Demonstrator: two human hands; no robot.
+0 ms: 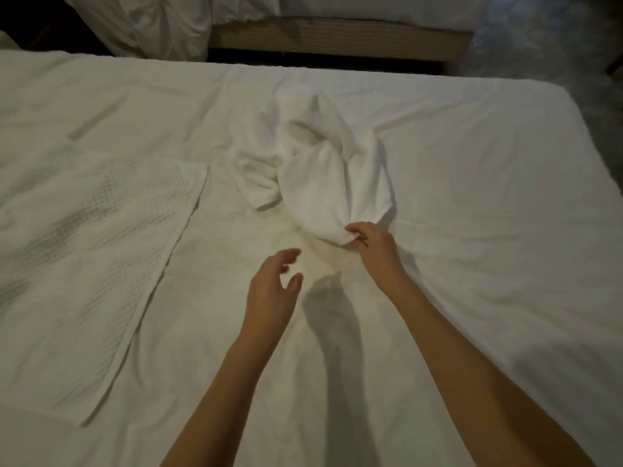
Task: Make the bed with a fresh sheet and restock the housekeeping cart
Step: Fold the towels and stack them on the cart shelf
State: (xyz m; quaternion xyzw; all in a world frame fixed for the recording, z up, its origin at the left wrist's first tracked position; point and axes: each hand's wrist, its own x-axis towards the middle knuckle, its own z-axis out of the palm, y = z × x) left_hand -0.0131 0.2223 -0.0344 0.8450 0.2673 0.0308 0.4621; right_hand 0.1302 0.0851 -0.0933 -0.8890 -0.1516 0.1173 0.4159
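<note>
The bed (472,203) already wears a white sheet, spread but creased, with a textured folded cloth (87,251) lying on its left side. A crumpled white towel (323,183) sits mid-bed, so clearing and smoothing seem left; no cart shows. The right hand (374,244) pinches the towel's near end, and the left hand (273,288) hovers with fingers spread, holding nothing.

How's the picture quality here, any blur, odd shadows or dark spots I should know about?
Head view: the left hand is slightly motion-blurred, while the right hand pinching the white towel looks sharper; the arms cast a dark shadow on the sheet; the corners darken and the bed edge bows from the wide-angle lens.
</note>
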